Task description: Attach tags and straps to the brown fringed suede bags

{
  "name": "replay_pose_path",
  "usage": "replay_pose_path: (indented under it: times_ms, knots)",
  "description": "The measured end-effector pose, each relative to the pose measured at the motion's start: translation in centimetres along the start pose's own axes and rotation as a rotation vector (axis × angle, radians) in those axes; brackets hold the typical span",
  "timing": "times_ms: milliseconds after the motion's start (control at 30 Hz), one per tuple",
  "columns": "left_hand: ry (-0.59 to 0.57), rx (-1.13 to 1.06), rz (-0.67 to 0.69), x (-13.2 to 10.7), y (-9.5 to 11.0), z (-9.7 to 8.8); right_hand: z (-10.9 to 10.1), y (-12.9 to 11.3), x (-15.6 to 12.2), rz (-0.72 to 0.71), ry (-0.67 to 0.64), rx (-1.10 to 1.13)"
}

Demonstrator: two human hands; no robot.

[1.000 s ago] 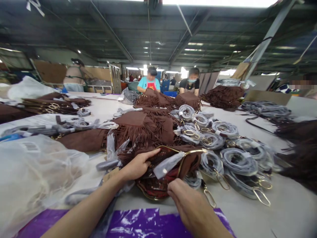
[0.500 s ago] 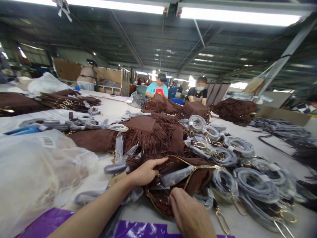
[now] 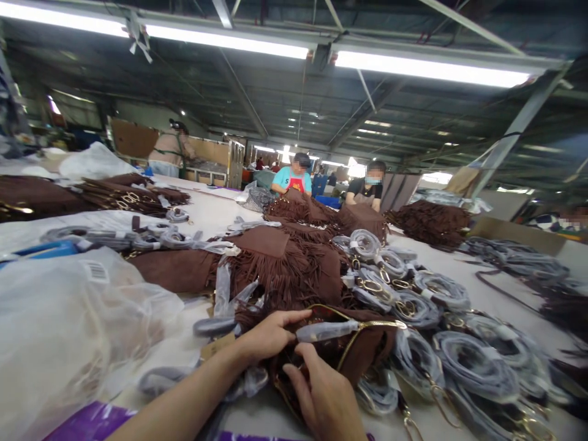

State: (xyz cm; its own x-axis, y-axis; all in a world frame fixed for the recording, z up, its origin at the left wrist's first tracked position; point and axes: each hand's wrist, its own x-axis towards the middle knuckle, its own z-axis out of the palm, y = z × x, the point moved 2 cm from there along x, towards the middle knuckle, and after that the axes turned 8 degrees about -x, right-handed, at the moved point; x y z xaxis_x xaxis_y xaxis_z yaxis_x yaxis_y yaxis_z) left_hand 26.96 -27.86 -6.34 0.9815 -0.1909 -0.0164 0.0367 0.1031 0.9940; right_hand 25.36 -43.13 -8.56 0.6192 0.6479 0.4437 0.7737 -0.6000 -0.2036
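A brown fringed bag [image 3: 374, 343] lies before me, its gold-toothed zipper [image 3: 349, 352] undone and its mouth gaping. My left hand [image 3: 271, 335] grips the bag's far left rim, index finger stretched along the edge. A plastic-wrapped piece [image 3: 327, 331] lies across the opening, close to my left fingertips. Inside the mouth, at the near side, is my right hand [image 3: 327, 392]; its thumb and index finger are apart with a dark gap between them. Its other fingers are hidden, and the bag's dark inside is hard to make out.
Plastic-wrapped coiled straps [image 3: 475, 364] with gold clasps crowd the right side. More fringed bags [image 3: 264, 242] are heaped just beyond. A clear plastic bag [image 3: 59, 324] lies at left, near purple tape [image 3: 89, 422]. Two co-workers [image 3: 294, 177] stand across the table.
My right hand has moved up and left, deeper into the bag's mouth, and its thumb and index finger have spread. The left hand keeps its hold. The view has tilted up slightly.
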Motion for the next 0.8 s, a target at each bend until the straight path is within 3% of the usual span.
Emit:
replay_pose_path:
  times_ms: [267,567,800]
  knots:
    - [-0.014,-0.067,-0.052,0.2,-0.3,-0.3,0.0,-1.4,0.1,-0.029,0.089,-0.36]
    - [-0.011,-0.177,-0.084,0.2,-0.3,-0.3,0.3,-2.2,0.8,-0.028,0.163,-0.332]
    - [0.067,-0.185,-0.14,-0.1,-0.2,-0.3,-0.4,-2.5,0.9,0.012,0.08,-0.296]
